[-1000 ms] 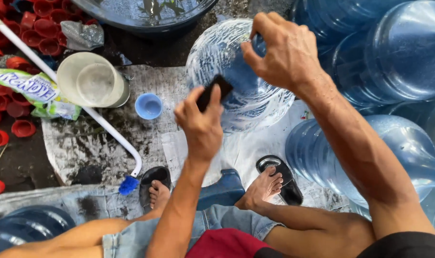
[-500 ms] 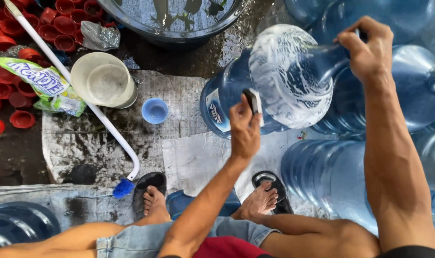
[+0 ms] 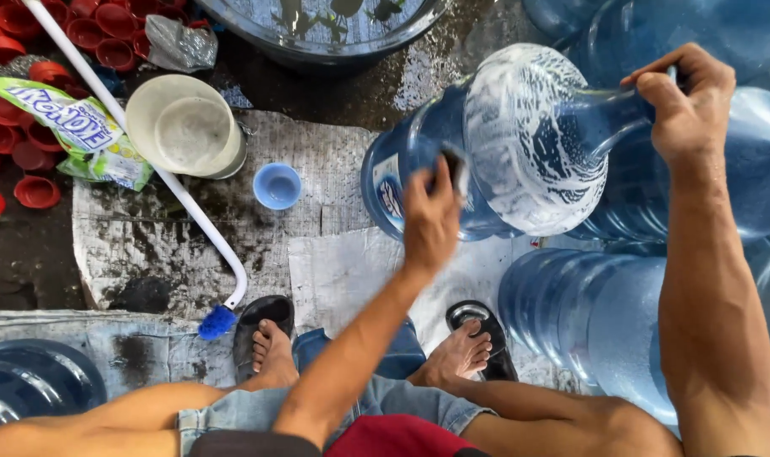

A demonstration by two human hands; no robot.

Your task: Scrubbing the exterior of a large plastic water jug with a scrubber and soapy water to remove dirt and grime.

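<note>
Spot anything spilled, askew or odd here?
Mostly wet mess: soapy foam streaks the tilted blue jug held at its neck by the right hand; the left hand presses a scrubber to it. Red caps lie scattered loose.

Water-jug washing yard, ground level: blue water jugs [image 3: 588, 322] crowd right side, red caps [image 3: 30, 127] upper left, water basin [image 3: 326, 25] top, wet floor.

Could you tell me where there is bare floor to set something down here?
Free: the grey mat between the white pipe brush, small blue cap and sandalled feet. Crowded: red caps top left, and big blue bottles on the right, around both hands.
</note>
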